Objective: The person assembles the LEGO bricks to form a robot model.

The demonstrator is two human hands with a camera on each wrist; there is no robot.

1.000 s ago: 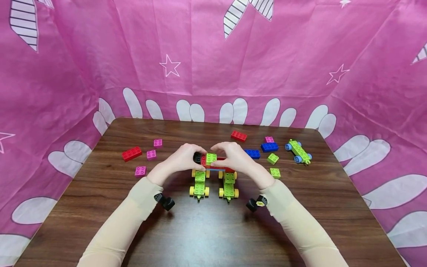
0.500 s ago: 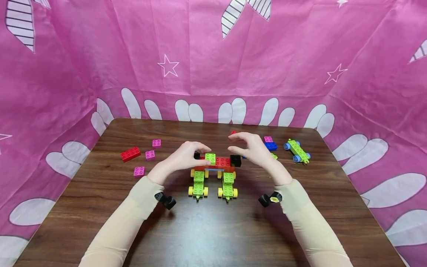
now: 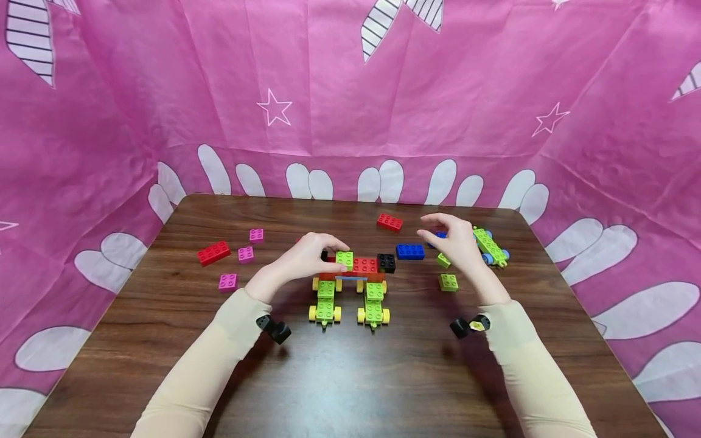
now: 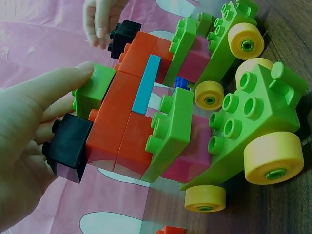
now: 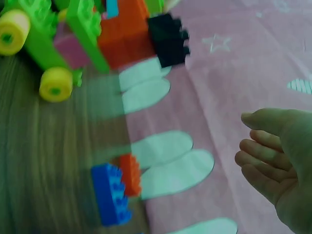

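"Hanging in folds behind everything, what is seen in the head view?"

"A pink cloth (image 3: 339, 79), by which the far and side edges of the wooden table (image 3: 350, 377) are bordered. On the table a block structure (image 3: 359, 273) is stood, its red beam (image 3: 365, 265) carried on two green wheeled bases (image 3: 374, 313). It is taken as the clock's centre, twelve being the far side."

"How are the hands held?"

"The left hand (image 3: 303, 260) is placed between nine and ten o'clock, close against the structure; a light green brick (image 3: 344, 258) on top of the red beam is pinched between its thumb and fingers. The right hand (image 3: 457, 246) is held above the table between two and three, thumb and fingers parted in a wide, relaxed curve."

"And what is laid around them?"

"Near three o'clock, a blue-wheeled base (image 3: 491, 246) is partly hidden by the right hand. A red brick (image 3: 389, 222) is seen at one o'clock, a second red brick (image 3: 213, 253) just past nine. A blue brick (image 3: 410, 252) is laid between two and three, near the black end brick (image 3: 386, 263)."

"And the smallest?"

"Two small green bricks (image 3: 448, 282) are set around three o'clock; three small pink bricks (image 3: 246, 254) are spread from nine to ten."
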